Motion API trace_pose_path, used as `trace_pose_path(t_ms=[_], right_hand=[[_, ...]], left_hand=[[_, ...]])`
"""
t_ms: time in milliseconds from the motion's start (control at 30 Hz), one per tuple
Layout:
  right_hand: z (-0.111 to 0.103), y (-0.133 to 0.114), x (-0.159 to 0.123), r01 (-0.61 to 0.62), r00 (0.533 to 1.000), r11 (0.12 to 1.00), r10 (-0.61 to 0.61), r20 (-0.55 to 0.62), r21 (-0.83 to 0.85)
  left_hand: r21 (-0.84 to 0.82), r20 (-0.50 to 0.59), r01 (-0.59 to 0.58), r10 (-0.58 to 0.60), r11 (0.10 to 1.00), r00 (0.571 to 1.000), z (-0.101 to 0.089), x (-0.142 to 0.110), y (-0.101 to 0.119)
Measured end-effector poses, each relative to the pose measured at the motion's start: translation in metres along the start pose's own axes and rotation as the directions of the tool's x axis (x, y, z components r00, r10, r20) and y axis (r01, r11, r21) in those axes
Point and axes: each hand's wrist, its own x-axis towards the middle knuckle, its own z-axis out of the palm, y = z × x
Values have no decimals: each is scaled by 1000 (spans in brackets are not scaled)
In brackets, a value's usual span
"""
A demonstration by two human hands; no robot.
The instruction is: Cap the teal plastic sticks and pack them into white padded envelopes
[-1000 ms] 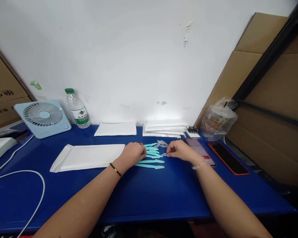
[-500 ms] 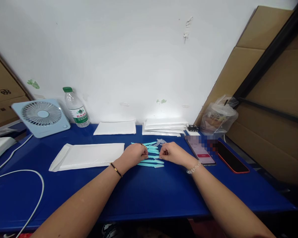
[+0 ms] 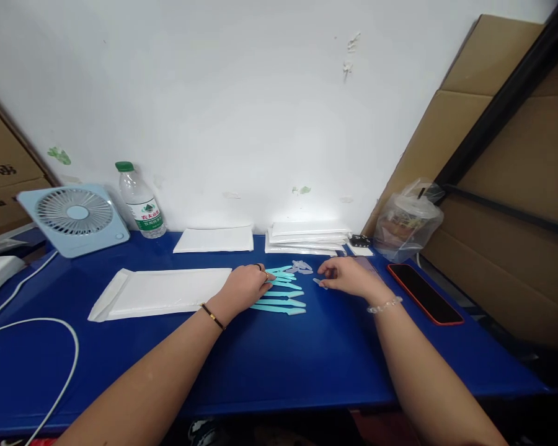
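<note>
Several slim turquoise eyebrow razors (image 3: pixel 288 303) lie side by side on the blue table, blade ends pointing right. My left hand (image 3: pixel 247 286) is closed over their handle ends, with one razor running out from its fingers; its grip is partly hidden. To the right, my right hand (image 3: pixel 348 276) is apart from the razors, fingers curled in a pinch. At its fingertips is a small translucent blade cap (image 3: pixel 320 283). A little pile of similar translucent caps (image 3: pixel 301 267) rests just behind the razors.
White padded packets (image 3: pixel 167 290) lie at left, with another (image 3: pixel 214 239) and a stack (image 3: pixel 307 238) along the wall. A fan (image 3: pixel 77 217) and water bottle (image 3: pixel 144 207) stand back left. At right are a red-edged phone (image 3: pixel 425 294) and a bagged cup (image 3: pixel 407 220).
My right hand has moved right, away from the razors, with a translucent cap at its fingertips, and now covers most of one phone. My left hand has shifted slightly left.
</note>
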Motion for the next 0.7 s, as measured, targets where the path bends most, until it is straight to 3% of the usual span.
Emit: trace_pose_path(t_ms=[133, 300, 433, 500, 600, 700], right_hand=[[14, -6, 5, 55, 998, 998, -56, 36, 21], [18, -4, 8, -27, 997, 982, 12, 80, 186], [20, -3, 10, -155, 987, 832, 104, 125, 532], [21, -4, 11, -180, 981, 766, 96, 168, 618], [21, -2, 12, -191, 975, 840, 104, 194, 509], [18, 3, 11, -155, 984, 933, 116, 134, 326]], left_hand=[[-10, -35, -13, 13, 1000, 999, -1, 1, 3], [35, -16, -76, 76, 996, 997, 2, 2, 8], [21, -41, -73, 73, 997, 996, 7, 3, 6], [-11, -40, -39, 39, 999, 998, 9, 4, 4], [-51, -18, 18, -19, 999, 1000, 8, 6, 4], [-67, -6, 33, -33, 997, 999, 6, 6, 5]])
